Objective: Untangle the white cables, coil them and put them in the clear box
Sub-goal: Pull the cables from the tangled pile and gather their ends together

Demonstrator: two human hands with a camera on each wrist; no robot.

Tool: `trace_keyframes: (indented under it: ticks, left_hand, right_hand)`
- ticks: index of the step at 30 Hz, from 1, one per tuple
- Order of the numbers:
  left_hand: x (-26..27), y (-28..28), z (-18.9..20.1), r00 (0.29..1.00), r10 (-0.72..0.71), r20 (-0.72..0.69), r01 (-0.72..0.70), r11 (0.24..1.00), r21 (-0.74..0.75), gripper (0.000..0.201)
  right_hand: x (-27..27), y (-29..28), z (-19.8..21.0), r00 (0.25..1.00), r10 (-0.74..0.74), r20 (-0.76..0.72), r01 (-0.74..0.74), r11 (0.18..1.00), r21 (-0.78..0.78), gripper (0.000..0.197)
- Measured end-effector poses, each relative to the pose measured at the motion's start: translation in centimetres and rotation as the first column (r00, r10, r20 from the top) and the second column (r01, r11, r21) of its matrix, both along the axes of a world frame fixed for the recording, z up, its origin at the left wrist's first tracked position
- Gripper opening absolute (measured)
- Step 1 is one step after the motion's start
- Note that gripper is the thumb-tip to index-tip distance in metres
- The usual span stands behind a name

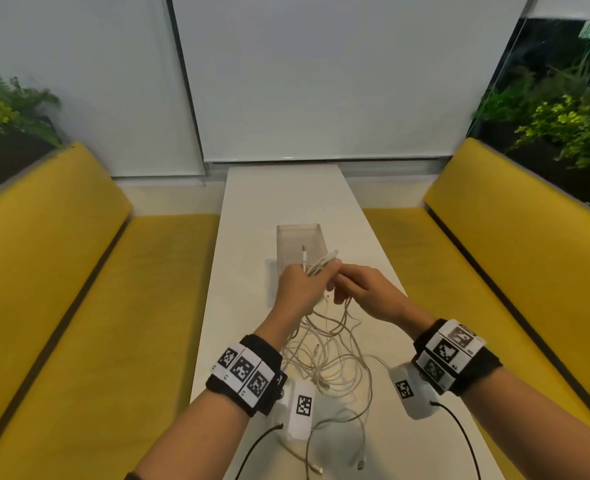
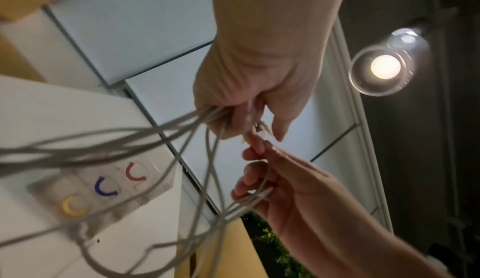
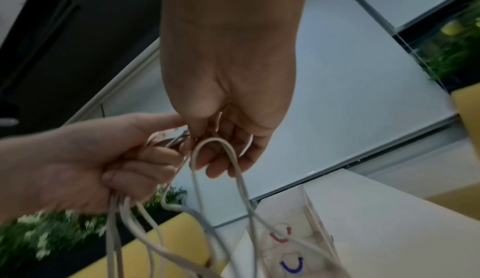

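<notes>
Above the white table [image 1: 252, 271], my left hand [image 1: 316, 273] grips a bunch of white cable strands, with plug ends [image 1: 304, 256] sticking up past the fingers. Close beside it, my right hand [image 1: 342, 289] pinches a strand from the same bunch. In the right wrist view a cable loop [image 3: 215, 145] hangs over the right hand's fingers [image 3: 221, 165]. The left wrist view shows the left hand [image 2: 249, 126] closed round several strands. A tangle of white cables [image 1: 328, 362] trails from both hands onto the table. The clear box [image 1: 300, 242] stands just beyond the hands.
Yellow bench seats [image 1: 79, 306] run along both sides of the narrow table. Loose cable ends [image 1: 361, 464] lie near the front edge. Red, blue and yellow C marks [image 2: 105, 188] show through the box. Plants [image 1: 563, 126] stand behind the seats.
</notes>
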State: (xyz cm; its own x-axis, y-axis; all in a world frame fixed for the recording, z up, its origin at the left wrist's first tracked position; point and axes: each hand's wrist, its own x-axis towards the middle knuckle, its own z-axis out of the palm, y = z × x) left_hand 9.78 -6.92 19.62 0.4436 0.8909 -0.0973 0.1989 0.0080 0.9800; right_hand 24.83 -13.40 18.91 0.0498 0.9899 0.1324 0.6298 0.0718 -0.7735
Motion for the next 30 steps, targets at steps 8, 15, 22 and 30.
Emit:
trace_keyframes:
  ticks: [8,15,22,30]
  left_hand:
    - [0.0,1.3,0.5,0.979,0.172,0.106,-0.178,0.983,0.046,0.019]
    - [-3.0,4.5,5.6,0.830,0.389,0.400,-0.430,0.903,0.015,0.022]
    - [-5.8,6.3,9.2,0.772,0.379,0.510,-0.409,0.911,-0.056,0.015]
    - [-6.4,2.2,7.2,0.928,-0.358,-0.099,0.371,0.878,0.304,0.024]
  right_hand:
    - [-0.1,0.1,-0.8,0.986,0.085,-0.143,-0.093,0.995,-0.048,0.023]
    - [2.7,-0.8,-4.6,0.991,0.125,0.044,-0.103,0.935,-0.340,0.029]
    - [4.5,-2.4,-7.0,0.991,0.063,0.119,-0.002,0.892,-0.452,0.036]
    - [4.6,0.0,-4.3,0.996,-0.085,-0.025,0.075,0.960,-0.269,0.036]
